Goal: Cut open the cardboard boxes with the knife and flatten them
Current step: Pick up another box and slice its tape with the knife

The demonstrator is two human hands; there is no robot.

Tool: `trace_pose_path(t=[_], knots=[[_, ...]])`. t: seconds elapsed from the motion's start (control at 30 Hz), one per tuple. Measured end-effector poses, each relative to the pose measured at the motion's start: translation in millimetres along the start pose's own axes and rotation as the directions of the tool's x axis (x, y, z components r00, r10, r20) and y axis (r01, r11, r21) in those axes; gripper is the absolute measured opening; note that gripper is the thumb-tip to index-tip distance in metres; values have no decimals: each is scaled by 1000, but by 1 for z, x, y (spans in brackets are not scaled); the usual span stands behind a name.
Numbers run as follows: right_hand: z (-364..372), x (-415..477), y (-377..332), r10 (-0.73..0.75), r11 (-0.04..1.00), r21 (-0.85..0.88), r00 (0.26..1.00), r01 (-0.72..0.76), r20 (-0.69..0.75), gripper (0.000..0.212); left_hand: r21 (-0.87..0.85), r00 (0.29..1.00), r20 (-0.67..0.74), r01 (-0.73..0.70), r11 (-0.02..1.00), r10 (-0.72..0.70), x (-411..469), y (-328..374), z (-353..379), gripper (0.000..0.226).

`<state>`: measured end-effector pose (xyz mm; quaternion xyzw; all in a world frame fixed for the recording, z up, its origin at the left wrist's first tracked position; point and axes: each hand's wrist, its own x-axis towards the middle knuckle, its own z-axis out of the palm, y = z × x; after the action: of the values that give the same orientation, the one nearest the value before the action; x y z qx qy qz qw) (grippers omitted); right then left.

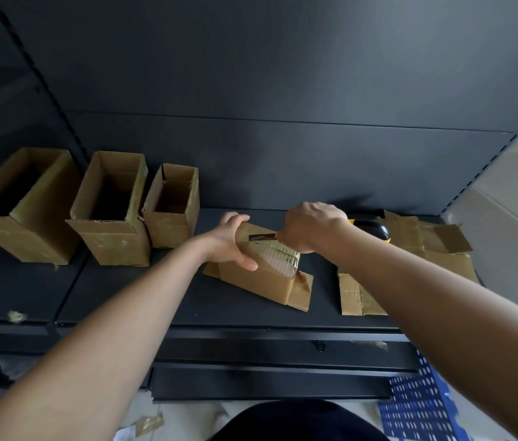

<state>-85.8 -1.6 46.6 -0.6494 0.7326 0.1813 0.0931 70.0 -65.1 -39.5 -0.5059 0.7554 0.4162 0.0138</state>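
Note:
A small cardboard box (260, 281) lies on its side on the dark shelf (124, 291), taped along its top. My left hand (229, 241) grips the box's left end, thumb on the front face. My right hand (311, 227) holds a knife (262, 237) whose blade lies along the taped top seam. Flattened cardboard (410, 249) lies to the right, partly hidden by my right forearm. Three open upright boxes stand at the left: a large one (19, 211), a middle one (111, 214) and a small one (171, 208).
A dark rounded object with yellow trim (375, 229) sits behind my right wrist. Tape scraps lie on the shelf (16, 316) and on the floor (146, 423). A blue perforated panel (419, 405) leans at the lower right. The dark back panel (283, 90) closes the shelf behind.

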Motion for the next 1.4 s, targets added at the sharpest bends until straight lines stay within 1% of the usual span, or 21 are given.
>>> trace_pose_path(t=[0.13, 0.27, 0.4, 0.5, 0.63, 0.77, 0.9, 1.0, 1.13, 1.4], knots=[[-1, -3, -11, -25, 995, -91, 999, 28, 31, 14, 45, 1000, 1, -8, 999, 8, 1, -1, 3, 105], [-6, -12, -16, -29, 996, -87, 997, 35, 70, 10, 88, 1000, 3, -7, 996, 6, 0, 1, 1, 103], [-5, -16, -17, -5, 993, -114, 998, 12, 56, 19, 100, 1000, -2, -3, 995, 3, 1, 4, 1, 101], [9, -17, -25, 17, 993, -121, 999, -13, 33, 21, 85, 1000, -8, 2, 996, -1, 2, 3, 3, 103], [25, -19, -21, 22, 997, -80, 996, -15, 90, 24, 69, 1000, 0, -8, 998, 8, 1, 1, 3, 106], [9, -19, 2, 33, 995, -94, 992, -22, 123, 30, 142, 1000, 22, 3, 990, -7, 2, 6, 0, 103], [1, -20, 18, 42, 991, -136, 985, -19, 169, 29, 166, 999, 30, 14, 986, -19, 2, 6, 0, 103], [-3, -25, 24, 60, 990, -134, 981, -35, 185, 27, 180, 999, 32, 25, 983, -31, 2, 7, 0, 103], [-1, -40, 29, 91, 984, -166, 983, -64, 157, 25, 172, 999, 27, 39, 984, -44, 1, 8, 1, 103], [13, -56, 26, 118, 981, -174, 982, -92, 149, 29, 240, 998, 23, 45, 970, -52, -3, 14, 2, 103]])
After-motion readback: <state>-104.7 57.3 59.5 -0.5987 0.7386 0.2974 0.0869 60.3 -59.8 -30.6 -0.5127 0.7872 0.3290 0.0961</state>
